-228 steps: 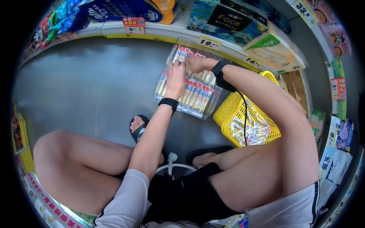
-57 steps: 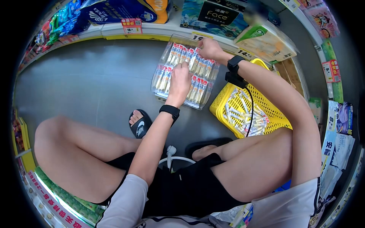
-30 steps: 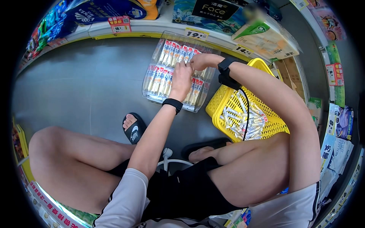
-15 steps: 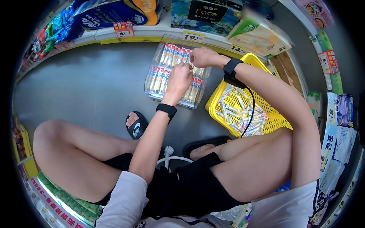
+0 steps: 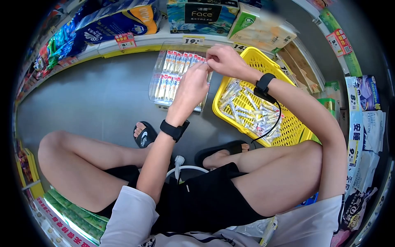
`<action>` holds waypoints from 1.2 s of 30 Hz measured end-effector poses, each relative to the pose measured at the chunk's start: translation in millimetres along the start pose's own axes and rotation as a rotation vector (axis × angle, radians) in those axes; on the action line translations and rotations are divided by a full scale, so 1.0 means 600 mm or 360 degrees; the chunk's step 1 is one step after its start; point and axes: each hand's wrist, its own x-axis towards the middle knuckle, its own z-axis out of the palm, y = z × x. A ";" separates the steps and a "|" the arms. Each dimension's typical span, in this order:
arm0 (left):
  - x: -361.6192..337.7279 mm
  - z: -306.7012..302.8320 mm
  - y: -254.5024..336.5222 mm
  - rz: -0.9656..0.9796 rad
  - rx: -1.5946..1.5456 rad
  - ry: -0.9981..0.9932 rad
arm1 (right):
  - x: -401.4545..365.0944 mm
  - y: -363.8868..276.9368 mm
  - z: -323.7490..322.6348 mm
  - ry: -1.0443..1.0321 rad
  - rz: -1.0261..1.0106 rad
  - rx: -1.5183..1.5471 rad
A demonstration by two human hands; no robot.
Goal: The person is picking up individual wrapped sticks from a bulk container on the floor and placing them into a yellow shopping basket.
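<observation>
Tray (image 5: 153,87), one; hands (image 5: 190,88) (image 5: 224,61), two

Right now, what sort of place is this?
Most likely a supermarket aisle: white price tags on the yellow shelf edge, blue paper-roll packs above, and a yellow plastic mesh basket of small packets on the grey floor.

Tray (image 5: 155,84) on floor (image 5: 90,94) before shelf (image 5: 144,41); basket (image 5: 216,111) right of it (packets (image 5: 175,66) in both); left hand (image 5: 191,88), right hand (image 5: 224,61) above tray.

Clear glossy plastic tray (image 5: 155,88), shiny foil-like sachets (image 5: 169,76), yellow plastic lattice basket (image 5: 263,61), smooth matt grey floor (image 5: 90,99)
</observation>
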 end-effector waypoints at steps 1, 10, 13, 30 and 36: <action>0.000 0.001 0.008 0.0025 0.0034 -0.0071 | -0.015 0.003 -0.003 0.0161 -0.0058 0.0016; 0.002 0.039 0.079 0.0184 0.0107 -0.0347 | -0.131 0.037 -0.024 0.0372 -0.0007 -0.0192; 0.007 0.061 0.083 0.0404 0.0203 -0.0572 | -0.181 0.062 -0.019 0.0252 0.0237 -0.0193; 0.070 0.305 0.098 0.0752 0.0856 -0.1544 | -0.451 0.137 0.096 -0.1257 0.0780 0.0412; 0.065 0.372 0.074 0.0690 0.1125 -0.1919 | -0.467 0.120 0.128 -0.1179 0.0860 0.0528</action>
